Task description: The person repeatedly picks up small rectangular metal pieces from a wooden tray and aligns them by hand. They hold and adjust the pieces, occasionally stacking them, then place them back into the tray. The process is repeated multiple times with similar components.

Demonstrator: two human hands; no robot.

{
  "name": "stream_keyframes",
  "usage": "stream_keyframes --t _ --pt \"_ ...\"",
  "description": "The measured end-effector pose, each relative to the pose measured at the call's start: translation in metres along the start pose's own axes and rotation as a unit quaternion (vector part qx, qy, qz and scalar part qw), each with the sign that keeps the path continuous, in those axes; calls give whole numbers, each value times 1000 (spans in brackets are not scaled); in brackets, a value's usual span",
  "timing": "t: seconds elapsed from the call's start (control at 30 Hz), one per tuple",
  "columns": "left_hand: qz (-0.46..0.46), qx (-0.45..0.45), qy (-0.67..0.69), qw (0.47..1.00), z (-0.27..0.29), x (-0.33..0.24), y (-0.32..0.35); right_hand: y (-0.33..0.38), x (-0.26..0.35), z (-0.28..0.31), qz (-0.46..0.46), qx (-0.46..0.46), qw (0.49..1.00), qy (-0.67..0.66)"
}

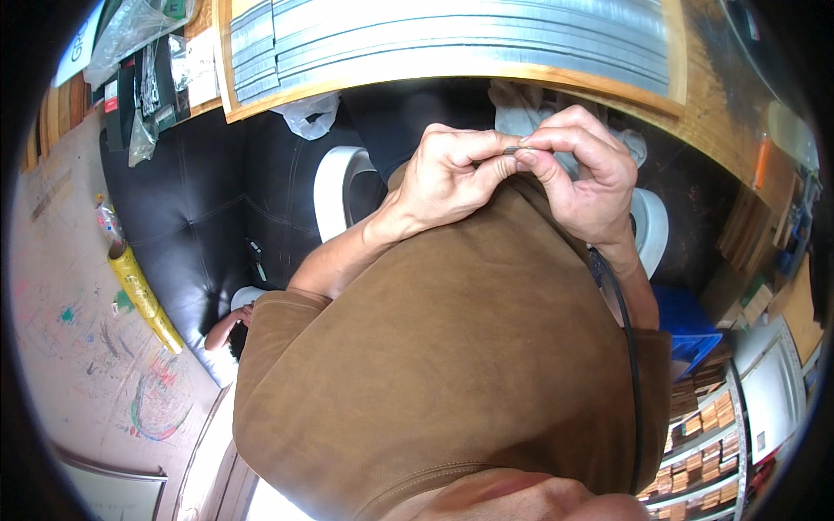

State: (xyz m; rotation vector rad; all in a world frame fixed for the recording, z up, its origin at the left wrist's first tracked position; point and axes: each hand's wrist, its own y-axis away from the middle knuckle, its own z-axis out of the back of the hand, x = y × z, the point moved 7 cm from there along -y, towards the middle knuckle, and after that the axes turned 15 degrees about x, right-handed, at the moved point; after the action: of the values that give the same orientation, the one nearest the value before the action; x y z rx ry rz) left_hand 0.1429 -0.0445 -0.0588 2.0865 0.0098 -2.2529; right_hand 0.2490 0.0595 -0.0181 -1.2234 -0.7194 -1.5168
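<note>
Pinched thumb to finger, my left grip (452, 178) and my right grip (592, 174) meet on one small, slim grey piece (512, 149) — both are closed on it, and my fingers hide too much of it for me to tell its full shape. It is held up in front of my brown shirt (443, 347), apart from the wooden tray (391, 85) beyond it. Long grey strips (469, 39) lie side by side in that tray, which rests on the wooden tabletop (717, 108).

White curved armrests (328, 187) flank me, and a black cable (629, 347) runs down the right of my shirt. To my left, a white plastic bag (310, 117) hangs near the tray's corner, above a black padded seat (195, 208). Further out are a yellow roll (143, 295) and a scribbled wall (113, 382); to my right — a blue bin (684, 323) and shelves of wooden blocks (708, 447).
</note>
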Motion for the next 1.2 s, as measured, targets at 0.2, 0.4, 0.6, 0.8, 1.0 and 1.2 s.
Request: stream_keyframes --t 0.2,0.4,0.6,0.8,1.0,1.2 --pt "-15 -16 17 1000 -6 -4 -6 4 4 9 -9 -17 1000 2" --pt "-17 -18 49 998 -10 -10 -15 8 10 22 -32 -40 999 19" --pt "-20 -33 110 993 -1 -4 -15 33 62 130 -65 -198 964 167" --pt "69 36 167 983 -15 0 -22 40 76 155 -105 -205 944 237" --pt "123 82 207 967 -22 -6 -24 13 11 45 -157 1 988 -11" --pt "149 114 125 974 -21 0 -28 18 -7 24 -137 -56 986 -81"
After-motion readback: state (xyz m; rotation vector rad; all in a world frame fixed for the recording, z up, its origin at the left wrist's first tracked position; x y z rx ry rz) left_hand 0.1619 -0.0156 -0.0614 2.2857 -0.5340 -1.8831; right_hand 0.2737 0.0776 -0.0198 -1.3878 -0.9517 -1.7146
